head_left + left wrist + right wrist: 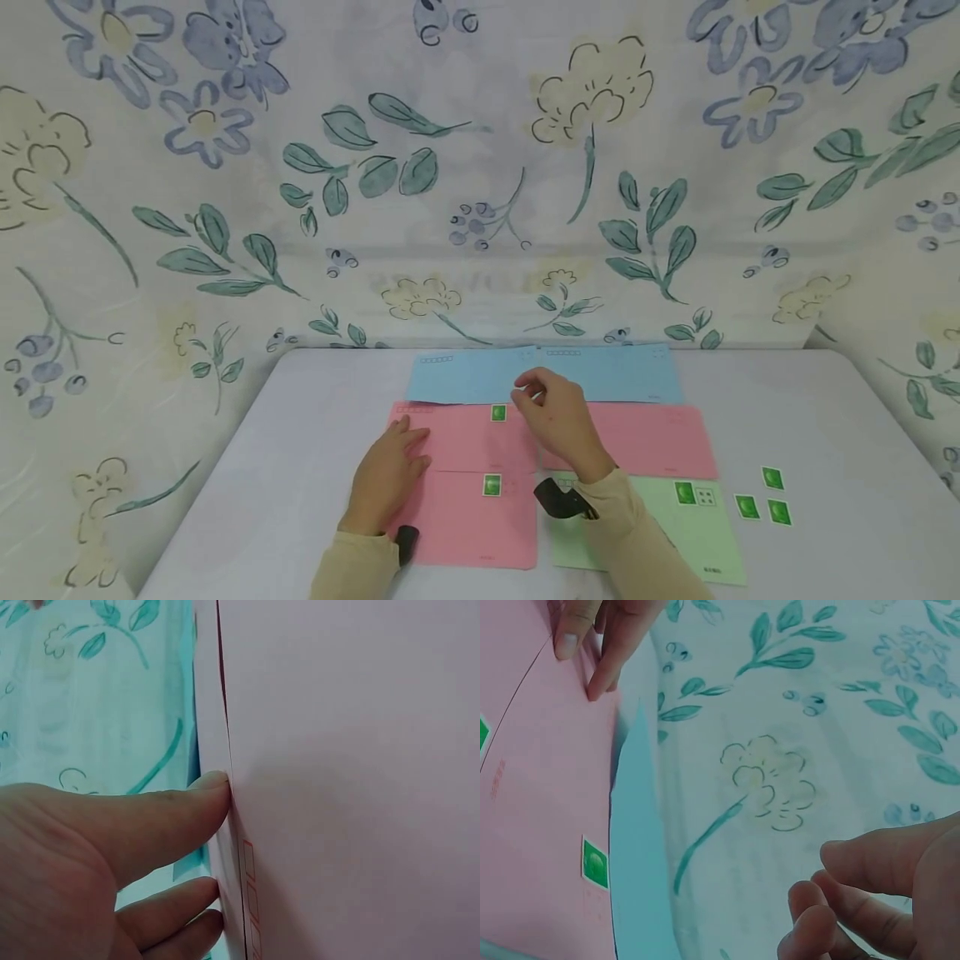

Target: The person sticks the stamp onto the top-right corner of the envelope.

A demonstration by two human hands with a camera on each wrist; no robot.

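My left hand (386, 475) rests on the left part of the upper left pink envelope (465, 442), its fingers fairly straight. In the left wrist view, the thumb (180, 817) lies at the envelope's edge. Near that envelope's top right corner sits a green stamp (498, 412). My right hand (558, 421) is raised over the inner ends of the envelopes, overlapping the right blue envelope (618, 375) in the head view. Its fingers (862, 904) are loosely bent, and nothing shows between thumb and fingertips in the right wrist view.
Beside the right blue envelope lies a left blue one (465, 375). A lower pink envelope (465, 529) and a green envelope (690, 542) each bear a green stamp. Another pink envelope (652, 437) is at right. Three loose stamps (779, 512) lie on the white table (817, 400).
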